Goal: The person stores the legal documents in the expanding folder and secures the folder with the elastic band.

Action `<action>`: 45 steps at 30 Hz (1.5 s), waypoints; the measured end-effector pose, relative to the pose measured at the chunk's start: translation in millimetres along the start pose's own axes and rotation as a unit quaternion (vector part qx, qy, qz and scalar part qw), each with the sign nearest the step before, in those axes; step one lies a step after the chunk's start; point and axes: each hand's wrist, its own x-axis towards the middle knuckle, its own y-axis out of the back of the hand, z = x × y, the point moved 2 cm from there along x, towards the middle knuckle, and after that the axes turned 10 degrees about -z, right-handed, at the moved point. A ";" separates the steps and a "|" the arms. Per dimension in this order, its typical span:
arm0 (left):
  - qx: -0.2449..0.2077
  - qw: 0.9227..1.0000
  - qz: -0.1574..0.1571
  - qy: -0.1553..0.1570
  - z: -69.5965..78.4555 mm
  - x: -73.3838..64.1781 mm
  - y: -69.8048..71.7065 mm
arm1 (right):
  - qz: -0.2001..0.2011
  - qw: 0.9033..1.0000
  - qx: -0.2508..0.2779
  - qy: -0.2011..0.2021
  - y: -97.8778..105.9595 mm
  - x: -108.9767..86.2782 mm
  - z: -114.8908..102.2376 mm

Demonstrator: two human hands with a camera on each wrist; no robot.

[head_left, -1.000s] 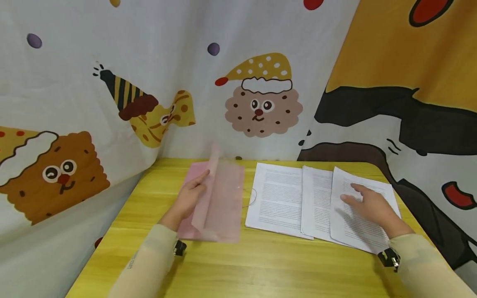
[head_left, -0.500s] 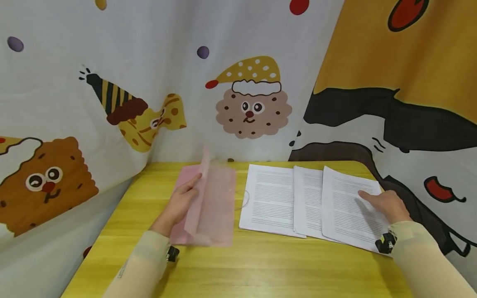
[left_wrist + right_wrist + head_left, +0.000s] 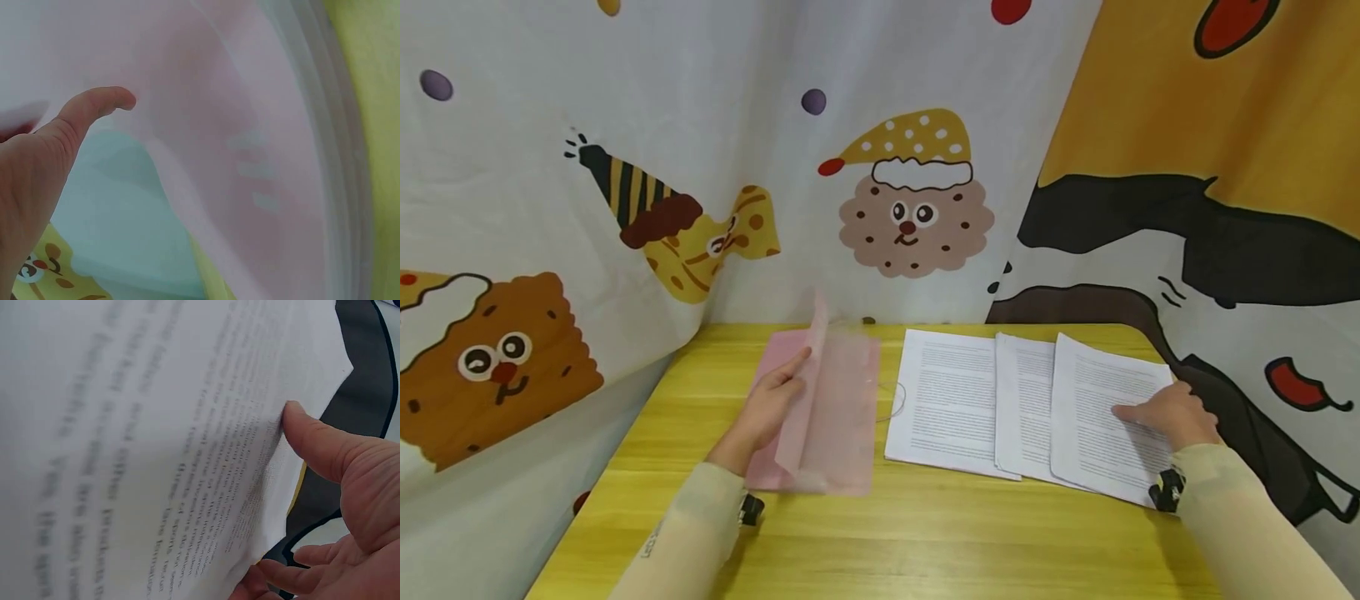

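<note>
A pink translucent plastic folder (image 3: 852,417) lies on the left of the table, its raised flap (image 3: 805,392) standing up. My left hand (image 3: 769,410) holds that flap, thumb extended along it; in the left wrist view the thumb (image 3: 94,109) lies against the pink sheet, most other fingers hidden. To the right, printed papers lie in three overlapping piles: a left pile (image 3: 951,400), a middle pile (image 3: 1026,408) and a right pile (image 3: 1105,425). My right hand (image 3: 1176,414) pinches the right pile by its right edge, thumb (image 3: 319,437) on the printed face, fingers curled at the edge.
The yellow wood-grain table (image 3: 925,542) ends at a cartoon-printed curtain (image 3: 887,50) hanging behind and at both sides. A thin cord loop (image 3: 895,402) lies between the folder and the left pile. Dark wrist cameras (image 3: 1167,490) sit at both cuffs.
My right hand has moved from over the right pile to its right edge, where thumb and fingers now pinch it. The left hand keeps hold of the flap. The head view shifts slightly.
</note>
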 end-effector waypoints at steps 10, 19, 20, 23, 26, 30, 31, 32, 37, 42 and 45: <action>-0.019 1.000 -0.018 0.001 -4.9 1.4 -3.5 | -0.018 0.999 0.025 -0.024 -2.9 2.7 -1.8; -0.009 1.000 -0.014 0.006 -3.7 -0.5 -2.1 | -0.018 0.999 0.028 -0.025 1.0 2.4 -12.2; -0.011 1.000 -0.014 0.006 -3.9 -0.6 -1.8 | -0.023 0.999 0.030 -0.027 1.4 2.7 -12.6; -0.015 1.000 -0.014 0.004 -3.8 -0.6 -1.9 | -0.034 0.999 0.032 -0.023 2.0 3.7 -12.5; -0.022 1.000 -0.014 0.002 -4.0 -0.1 -2.5 | -0.035 0.999 0.025 -0.013 2.0 5.1 -10.0; -0.029 0.999 -0.014 0.005 -2.5 0.4 -3.6 | -0.017 0.999 0.027 0.020 3.2 7.7 -1.8; -0.028 0.999 -0.014 0.005 -2.1 0.5 -4.0 | -0.011 0.999 0.029 0.032 4.3 8.6 1.1; -0.027 1.000 -0.014 0.006 -1.8 0.6 -4.3 | -0.007 0.998 0.036 0.045 5.7 9.8 4.5; -0.024 1.000 -0.013 0.009 -1.2 0.9 -5.0 | -0.025 0.990 0.076 0.119 14.4 16.8 22.4; -0.019 1.000 -0.012 0.008 -1.8 0.4 -4.0 | -0.076 0.975 0.095 0.184 18.7 16.1 34.2; -0.016 1.000 -0.013 0.006 -1.0 -0.5 -3.4 | -0.087 0.971 0.094 0.200 19.7 13.6 34.7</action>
